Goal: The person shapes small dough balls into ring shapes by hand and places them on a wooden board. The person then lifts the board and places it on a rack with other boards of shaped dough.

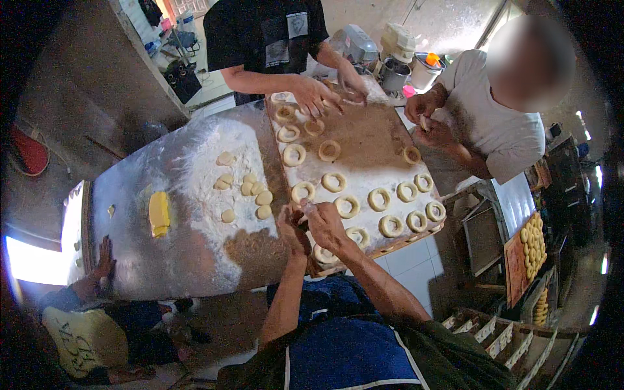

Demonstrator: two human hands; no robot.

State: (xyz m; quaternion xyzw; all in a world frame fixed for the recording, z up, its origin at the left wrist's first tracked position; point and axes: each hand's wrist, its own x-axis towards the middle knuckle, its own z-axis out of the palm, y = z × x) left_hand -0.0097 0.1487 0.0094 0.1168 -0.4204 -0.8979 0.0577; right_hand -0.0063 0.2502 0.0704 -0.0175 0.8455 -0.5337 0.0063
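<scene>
My left hand (294,231) and my right hand (325,224) are close together over the near left edge of a floured wooden board (380,143). The fingers of both are curled in; a small pale bit, perhaps dough, shows at the fingertips, but most of what they hold is hidden. Just beyond them lies a dough ring (303,192). Several more rings, such as this dough ring (379,199), cover the board's near half. Left of my hands, dough balls (263,198) rest in a patch of flour (211,169) on the metal table (136,260).
A yellow block (158,214) sits on the table. Across the board a person in black (270,39) handles dough; a person in white (513,130) works at the right. Another person (84,338) is at the lower left. A tray of rings (513,279) stands right.
</scene>
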